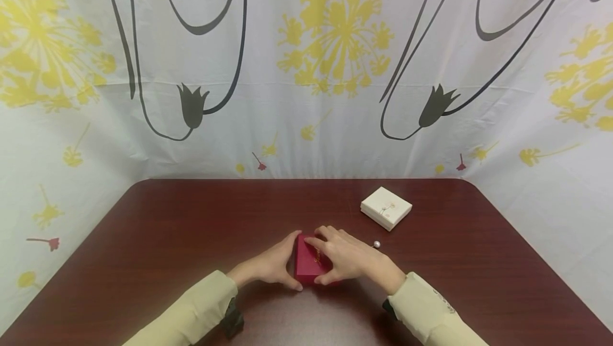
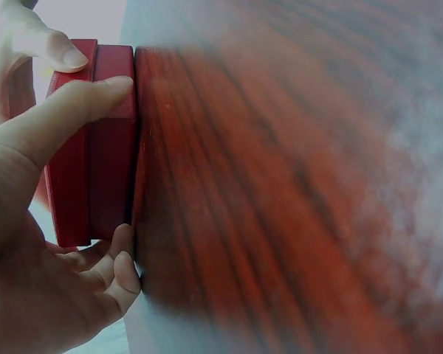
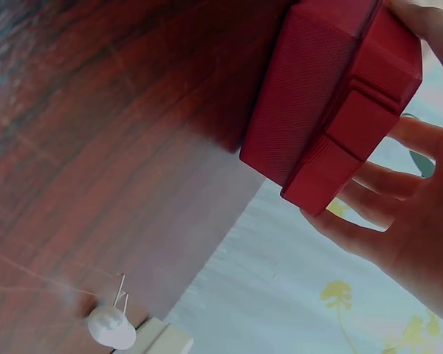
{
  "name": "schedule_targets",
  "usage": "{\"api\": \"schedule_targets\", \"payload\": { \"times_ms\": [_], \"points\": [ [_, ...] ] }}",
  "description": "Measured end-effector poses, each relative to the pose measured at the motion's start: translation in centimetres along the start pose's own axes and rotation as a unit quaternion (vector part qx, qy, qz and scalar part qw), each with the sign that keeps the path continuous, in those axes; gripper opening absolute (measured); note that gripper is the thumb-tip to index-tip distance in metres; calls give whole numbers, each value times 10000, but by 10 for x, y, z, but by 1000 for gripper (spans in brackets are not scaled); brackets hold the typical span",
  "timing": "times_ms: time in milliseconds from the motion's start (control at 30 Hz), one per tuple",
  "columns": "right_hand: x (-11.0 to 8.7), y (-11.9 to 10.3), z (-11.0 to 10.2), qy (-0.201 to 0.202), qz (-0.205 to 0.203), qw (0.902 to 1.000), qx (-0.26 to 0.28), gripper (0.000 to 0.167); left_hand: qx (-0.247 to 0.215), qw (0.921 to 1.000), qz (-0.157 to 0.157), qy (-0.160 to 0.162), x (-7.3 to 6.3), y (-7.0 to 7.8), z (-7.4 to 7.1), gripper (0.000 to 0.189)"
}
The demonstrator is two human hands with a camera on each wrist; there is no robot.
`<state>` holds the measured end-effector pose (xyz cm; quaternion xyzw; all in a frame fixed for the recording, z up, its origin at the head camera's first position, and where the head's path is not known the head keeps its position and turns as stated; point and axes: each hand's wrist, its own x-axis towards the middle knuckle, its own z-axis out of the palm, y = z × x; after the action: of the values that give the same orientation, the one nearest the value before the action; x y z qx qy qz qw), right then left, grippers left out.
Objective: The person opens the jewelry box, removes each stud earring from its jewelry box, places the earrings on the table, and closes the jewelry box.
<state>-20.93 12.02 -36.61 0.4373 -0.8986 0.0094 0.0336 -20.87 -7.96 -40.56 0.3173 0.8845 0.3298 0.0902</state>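
A small red box [image 1: 310,262] with gold lettering on its lid stands on the table in front of the person. The left hand [image 1: 273,263] holds it from the left, thumb at the near end and fingers at the far end. In the left wrist view a seam parts the lid [image 2: 66,177] from the base [image 2: 111,177]. Over the top comes the right hand [image 1: 342,258], gripping the lid [image 3: 354,125] with its thumb on the near edge and fingers on the far edge. The box's contents are hidden.
A cream box [image 1: 386,208] with a small printed design lies at the back right of the brown table [image 1: 215,213]. Just beyond the right wrist is a white pearl-like ball [image 3: 112,327] on two thin metal prongs. A patterned curtain [image 1: 306,138] hangs behind the table.
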Motion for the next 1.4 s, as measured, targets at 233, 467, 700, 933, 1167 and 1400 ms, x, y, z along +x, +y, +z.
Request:
{"api": "schedule_targets", "payload": {
  "times_ms": [233, 467, 700, 933, 1167, 1400],
  "points": [
    [-3, 3, 0, -33, 43, 9999, 120, 75, -20, 9999, -52, -101, 0, -1, -1, 106],
    [-7, 5, -2, -75, 119, 9994, 310, 73, -113, 9998, 7, -160, 0, -1, -2, 99],
    [-8, 5, -2, -21, 119, 9991, 408, 72, -130, 9997, 108, -156, 2, -4, -2, 90],
    [-8, 6, 0, 53, 49, 9990, 432, 73, -65, 9998, 170, -76, 2, -4, -1, 89],
    [-10, 7, 1, 134, 12, 9991, 414, 75, -39, 9999, 140, -40, 2, -3, -2, 88],
    [-14, 9, 2, 82, 148, 9986, 494, 81, -17, 9999, 138, 15, 2, -2, -2, 88]
  ]
}}
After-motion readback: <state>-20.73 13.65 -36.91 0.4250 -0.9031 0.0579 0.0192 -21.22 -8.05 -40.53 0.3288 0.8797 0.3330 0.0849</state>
